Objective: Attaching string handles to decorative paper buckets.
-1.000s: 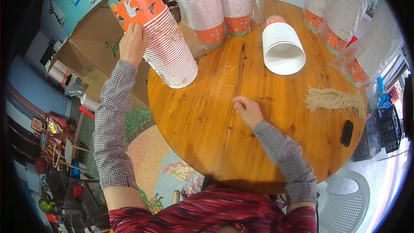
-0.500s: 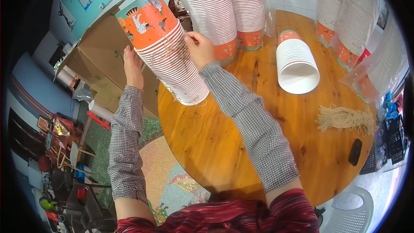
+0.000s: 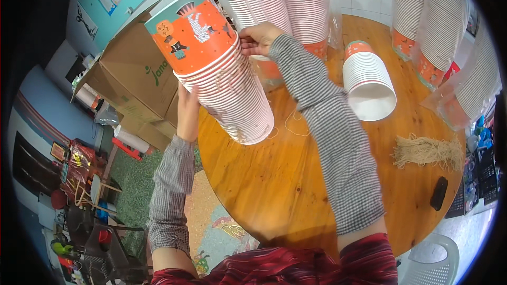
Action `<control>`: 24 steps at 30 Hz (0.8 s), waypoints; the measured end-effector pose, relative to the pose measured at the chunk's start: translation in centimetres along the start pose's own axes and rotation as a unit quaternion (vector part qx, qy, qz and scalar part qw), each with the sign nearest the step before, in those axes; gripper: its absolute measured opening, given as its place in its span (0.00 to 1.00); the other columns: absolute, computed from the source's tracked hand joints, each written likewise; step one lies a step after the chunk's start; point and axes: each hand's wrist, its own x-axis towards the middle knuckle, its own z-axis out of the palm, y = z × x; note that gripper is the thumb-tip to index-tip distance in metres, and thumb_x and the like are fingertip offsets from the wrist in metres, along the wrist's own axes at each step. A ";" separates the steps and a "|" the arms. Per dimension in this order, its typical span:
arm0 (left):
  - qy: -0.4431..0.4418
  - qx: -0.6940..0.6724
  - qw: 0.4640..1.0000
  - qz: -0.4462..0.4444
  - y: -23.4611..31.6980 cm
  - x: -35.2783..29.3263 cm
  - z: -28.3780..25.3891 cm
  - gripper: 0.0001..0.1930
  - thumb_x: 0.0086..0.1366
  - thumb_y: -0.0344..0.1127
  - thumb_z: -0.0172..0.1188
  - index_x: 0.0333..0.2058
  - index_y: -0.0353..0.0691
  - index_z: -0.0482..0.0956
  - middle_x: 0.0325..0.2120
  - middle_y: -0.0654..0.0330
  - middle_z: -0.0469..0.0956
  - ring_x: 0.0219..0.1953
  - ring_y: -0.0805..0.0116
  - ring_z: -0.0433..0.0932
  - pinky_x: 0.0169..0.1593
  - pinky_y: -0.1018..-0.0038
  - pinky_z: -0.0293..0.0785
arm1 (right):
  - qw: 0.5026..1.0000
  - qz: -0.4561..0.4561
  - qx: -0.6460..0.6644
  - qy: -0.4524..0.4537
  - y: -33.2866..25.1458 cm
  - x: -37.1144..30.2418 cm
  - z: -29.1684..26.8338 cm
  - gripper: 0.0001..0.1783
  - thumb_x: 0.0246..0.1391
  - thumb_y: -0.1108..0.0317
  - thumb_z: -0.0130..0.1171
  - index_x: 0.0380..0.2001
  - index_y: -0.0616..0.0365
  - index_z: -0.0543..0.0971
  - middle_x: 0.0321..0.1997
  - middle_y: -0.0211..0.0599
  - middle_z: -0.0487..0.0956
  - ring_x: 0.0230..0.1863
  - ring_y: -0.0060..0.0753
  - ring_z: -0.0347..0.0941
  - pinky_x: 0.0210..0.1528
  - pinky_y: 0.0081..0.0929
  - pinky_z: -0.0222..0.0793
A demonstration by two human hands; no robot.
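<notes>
A tall stack of nested paper cups (image 3: 237,97) leans on the round wooden table, its orange printed base end up and to the left. Thin tan twine (image 3: 244,74) runs along its right side, and a loose strand curls on the table beside it. My left hand (image 3: 187,113) presses against the stack's left side, the fingers partly hidden behind it. At the upper right side, my right hand (image 3: 260,38) has thumb and fingers bent together by the cup rims; what lies between the fingertips is too small to make out.
A shorter cup stack (image 3: 369,82) lies on its side at the right of the table (image 3: 296,179). Beyond are bagged cup stacks (image 3: 259,5). A twine bundle (image 3: 426,151) and a black object (image 3: 439,193) lie near the right edge. An open cardboard box (image 3: 132,68) stands left.
The cup stack has turned about its length, its printed figures shifting right, and its lower end has come nearer. My left hand has moved in against it; my right hand has gone up.
</notes>
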 end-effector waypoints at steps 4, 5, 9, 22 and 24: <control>-0.037 0.052 0.993 0.104 -0.5 -1.2 1.4 0.54 0.54 0.32 0.70 0.68 0.40 0.35 0.64 0.52 0.53 0.63 0.62 0.60 0.65 0.65 0.59 | 0.993 0.074 -0.047 -0.078 -2.2 -2.8 -1.8 0.05 0.51 0.72 0.61 0.26 0.60 0.74 0.18 0.25 0.71 0.16 0.15 0.67 0.16 0.13 0.70; -0.030 0.071 0.989 0.123 -0.7 -1.3 1.8 0.57 0.53 0.35 0.72 0.68 0.40 0.34 0.64 0.51 0.53 0.63 0.61 0.60 0.64 0.65 0.59 | 0.995 0.080 -0.034 -0.049 -1.9 -3.2 -1.6 0.06 0.51 0.72 0.60 0.24 0.59 0.74 0.15 0.22 0.69 0.12 0.13 0.62 0.13 0.10 0.63; -0.008 0.083 0.989 0.118 -1.4 -1.4 1.8 0.60 0.51 0.41 0.73 0.68 0.40 0.33 0.65 0.50 0.52 0.64 0.59 0.59 0.64 0.64 0.60 | 0.997 -0.043 -0.052 0.037 -0.2 -4.7 -0.2 0.05 0.50 0.72 0.60 0.29 0.62 0.76 0.20 0.26 0.72 0.18 0.17 0.65 0.15 0.15 0.63; -0.032 0.054 0.991 0.118 -3.2 -1.3 -0.4 0.58 0.55 0.34 0.70 0.68 0.40 0.28 0.64 0.46 0.54 0.63 0.56 0.62 0.63 0.63 0.63 | 0.399 -0.712 -0.574 0.062 2.1 -6.8 -2.7 0.09 0.48 0.69 0.53 0.35 0.53 0.73 0.30 0.27 0.74 0.35 0.28 0.75 0.29 0.23 0.75; -0.025 0.039 0.995 0.090 -3.2 -1.5 -1.0 0.58 0.55 0.33 0.69 0.68 0.40 0.27 0.63 0.45 0.55 0.61 0.56 0.64 0.62 0.63 0.65 | 0.423 -0.703 -0.571 0.038 2.0 -6.6 -2.5 0.10 0.47 0.69 0.56 0.35 0.54 0.73 0.30 0.28 0.74 0.35 0.30 0.74 0.30 0.25 0.75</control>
